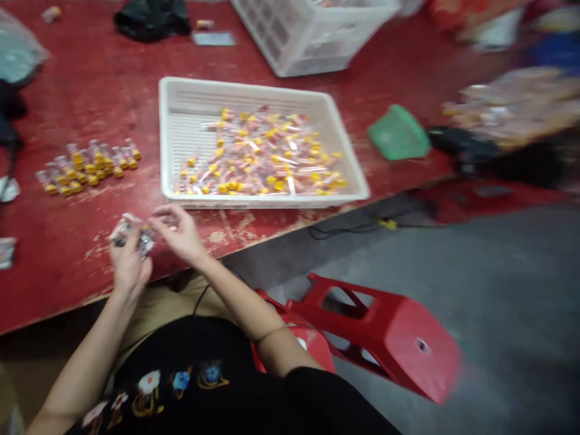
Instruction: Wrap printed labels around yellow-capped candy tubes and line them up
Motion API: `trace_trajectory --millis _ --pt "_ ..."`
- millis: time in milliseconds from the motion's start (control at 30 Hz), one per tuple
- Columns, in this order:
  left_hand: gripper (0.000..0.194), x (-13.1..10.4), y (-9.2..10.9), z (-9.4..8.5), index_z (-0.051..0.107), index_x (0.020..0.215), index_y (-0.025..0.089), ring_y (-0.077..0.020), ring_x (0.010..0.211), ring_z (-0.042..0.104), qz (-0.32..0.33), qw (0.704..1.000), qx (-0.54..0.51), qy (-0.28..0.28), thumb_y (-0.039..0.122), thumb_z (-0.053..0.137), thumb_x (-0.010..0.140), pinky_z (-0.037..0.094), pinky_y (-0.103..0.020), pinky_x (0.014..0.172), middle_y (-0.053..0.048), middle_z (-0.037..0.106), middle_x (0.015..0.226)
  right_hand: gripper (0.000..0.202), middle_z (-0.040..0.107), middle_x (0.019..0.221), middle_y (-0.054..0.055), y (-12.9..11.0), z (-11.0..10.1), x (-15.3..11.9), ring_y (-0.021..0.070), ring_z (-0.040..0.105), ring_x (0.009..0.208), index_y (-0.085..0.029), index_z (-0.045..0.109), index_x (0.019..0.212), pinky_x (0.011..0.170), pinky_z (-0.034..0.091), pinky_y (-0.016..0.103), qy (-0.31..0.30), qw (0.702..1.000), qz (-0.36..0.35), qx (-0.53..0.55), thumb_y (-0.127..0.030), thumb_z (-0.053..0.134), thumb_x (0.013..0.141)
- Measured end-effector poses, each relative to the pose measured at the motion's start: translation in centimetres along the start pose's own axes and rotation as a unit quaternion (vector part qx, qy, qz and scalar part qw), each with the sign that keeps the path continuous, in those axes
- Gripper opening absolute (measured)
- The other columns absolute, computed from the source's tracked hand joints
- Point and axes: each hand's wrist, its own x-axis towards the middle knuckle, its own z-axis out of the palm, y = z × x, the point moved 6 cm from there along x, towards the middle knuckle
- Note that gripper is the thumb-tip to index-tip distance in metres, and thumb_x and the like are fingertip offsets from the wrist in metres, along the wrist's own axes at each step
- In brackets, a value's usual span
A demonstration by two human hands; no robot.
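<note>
My left hand (128,261) is closed around a bunch of small clear plastic packets (145,240), blurred and partly covered by the fingers. Just to its right, my right hand (178,232) has its thumb and fingers drawn together beside the packets; whether anything is pinched there I cannot make out. A white plastic tray (263,202) beyond the hands holds many small clear tubes with yellow caps (276,157). Left of the tray, a cluster of similar yellow-capped tubes (90,164) stands grouped on the red table (58,241).
A white crate (312,42) stands behind the tray, with a black bag (153,19) to its left. At right lie a green scoop-like piece (399,133) and a heap of packed items (516,103). A red stool (385,332) lies on the grey floor.
</note>
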Motion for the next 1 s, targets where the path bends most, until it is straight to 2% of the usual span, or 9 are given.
trace_trajectory --millis 33,133,233,400,500,600,767,933,1000 --pt "0.026 -0.6 -0.1 0.1 0.064 0.076 0.017 -0.0033 0.064 0.064 -0.022 1.000 -0.014 0.010 0.010 0.088 0.068 0.053 -0.015 0.071 0.009 0.068 0.072 0.026 0.068 0.091 -0.003 0.0 -0.3 -1.0 0.0108 0.067 0.080 -0.022 0.054 0.109 0.072 0.060 0.023 -0.016 1.000 0.000 0.021 -0.042 0.064 0.094" --pt "0.021 -1.5 -0.9 0.2 0.065 0.079 0.014 -0.0026 0.059 0.060 -0.104 0.992 -0.052 0.040 0.010 0.084 0.072 0.047 -0.015 0.065 0.007 0.066 0.068 0.039 0.061 0.129 0.010 -0.4 -2.2 -4.1 0.0194 0.060 0.120 -0.022 0.060 0.124 0.102 0.054 0.036 -0.015 0.997 -0.078 -0.001 -0.042 0.067 0.092" --pt "0.015 -1.5 -1.2 -0.2 0.069 0.086 0.012 -0.0055 0.063 0.061 -0.139 0.987 -0.060 0.053 0.013 0.081 0.078 0.045 -0.019 0.068 0.004 0.066 0.072 0.050 0.063 0.125 0.010 -0.3 -3.7 -5.9 0.0198 0.065 0.110 -0.025 0.057 0.136 0.097 0.057 0.038 -0.002 0.993 -0.121 0.013 -0.034 0.072 0.089" --pt "0.015 -3.5 -1.1 -0.7 0.071 0.087 0.011 -0.0069 0.068 0.062 -0.164 0.982 -0.074 0.056 0.012 0.082 0.076 0.046 -0.024 0.077 0.002 0.067 0.077 0.027 0.071 0.107 0.008 -1.9 -3.7 -8.4 0.0213 0.070 0.097 -0.021 0.067 0.113 0.084 0.060 0.037 0.052 0.976 -0.208 -0.045 -0.026 0.074 0.087" --pt "0.022 -4.3 -1.4 -0.5 0.069 0.078 0.011 -0.0079 0.066 0.061 -0.188 0.979 -0.070 0.035 0.013 0.089 0.067 0.046 -0.025 0.077 0.003 0.067 0.073 0.026 0.073 0.108 0.009 -3.1 -3.3 -8.8 0.0235 0.070 0.098 -0.023 0.070 0.113 0.086 0.060 0.042 0.055 0.947 -0.287 -0.132 -0.021 0.074 0.087" --pt "0.026 -4.7 -1.7 -0.4 0.068 0.075 0.012 -0.0075 0.066 0.061 -0.191 0.979 -0.071 0.021 0.013 0.091 0.063 0.047 -0.024 0.076 0.004 0.067 0.072 0.039 0.074 0.113 0.008 -3.8 -3.2 -9.1 0.0235 0.070 0.101 -0.027 0.069 0.121 0.088 0.058 0.042 0.046 0.916 -0.356 -0.177 -0.012 0.073 0.086" --pt "0.030 -5.2 -1.9 -0.3 0.067 0.081 0.013 -0.0087 0.069 0.064 -0.207 0.976 -0.067 -0.021 0.017 0.091 0.064 0.050 -0.026 0.079 0.002 0.069 0.077 0.044 0.071 0.118 0.007 -3.8 -4.0 -9.5 0.0243 0.069 0.104 -0.032 0.069 0.127 0.088 0.059 0.043 0.097 0.915 -0.345 -0.184 -0.014 0.073 0.087" --pt "0.034 -5.4 -1.2 -0.5 0.068 0.088 0.014 -0.0103 0.072 0.066 -0.187 0.980 -0.050 -0.046 0.020 0.091 0.065 0.051 -0.028 0.083 0.001 0.070 0.080 0.050 0.066 0.128 0.009 -3.7 -3.5 -9.8 0.0236 0.066 0.115 -0.034 0.062 0.139 0.096 0.057 0.045 -0.006 0.948 -0.280 -0.149 -0.011 0.060 0.094" --pt "0.039 -5.4 -1.1 -0.6 0.068 0.088 0.014 -0.0109 0.073 0.067 -0.178 0.981 -0.040 -0.060 0.022 0.094 0.061 0.052 -0.030 0.084 0.001 0.070 0.081 0.053 0.069 0.126 0.007 -4.0 -3.8 -10.2 0.0228 0.067 0.113 -0.034 0.063 0.137 0.098 0.057 0.044 0.007 0.947 -0.285 -0.148 -0.008 0.062 0.092"
